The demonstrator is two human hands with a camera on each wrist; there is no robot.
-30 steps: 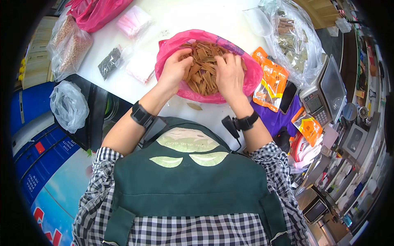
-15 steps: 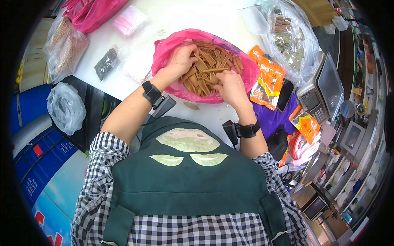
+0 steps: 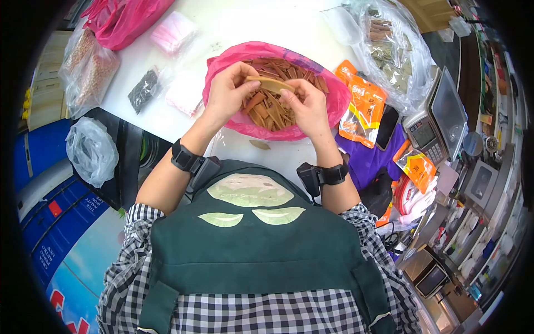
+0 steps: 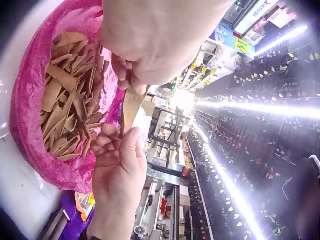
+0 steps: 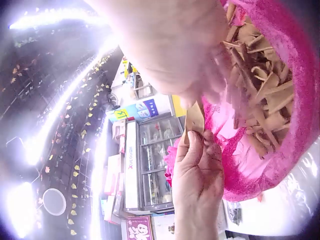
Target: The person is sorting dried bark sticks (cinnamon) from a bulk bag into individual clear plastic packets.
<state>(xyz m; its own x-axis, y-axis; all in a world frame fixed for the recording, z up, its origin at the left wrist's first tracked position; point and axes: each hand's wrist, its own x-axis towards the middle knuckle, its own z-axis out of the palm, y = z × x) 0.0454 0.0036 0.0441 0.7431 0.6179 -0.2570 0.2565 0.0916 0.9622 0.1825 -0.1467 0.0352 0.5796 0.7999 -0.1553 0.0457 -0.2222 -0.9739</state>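
A strip of brown bark (image 3: 270, 84) is pinched at its two ends between both hands, above a pink plastic bag (image 3: 222, 60) full of similar bark pieces (image 3: 270, 114). The left hand (image 3: 229, 92) grips the left end with thumb and fingers; the right hand (image 3: 307, 106) grips the right end. In the left wrist view the strip (image 4: 131, 107) spans from the left hand (image 4: 160, 40) to the right hand (image 4: 120, 175). The right wrist view shows the strip (image 5: 194, 120) between the same hands.
Right of the bag lie orange packets (image 3: 364, 111), a phone (image 3: 387, 131), a scale (image 3: 425, 136) and a clear bag of dried leaves (image 3: 392, 61). At left are a small dark packet (image 3: 143, 91), a bag of beans (image 3: 89, 72) and another pink bag (image 3: 122, 22).
Both hands have come up from the bark in the bag and moved closer together. One strip is now held between them.
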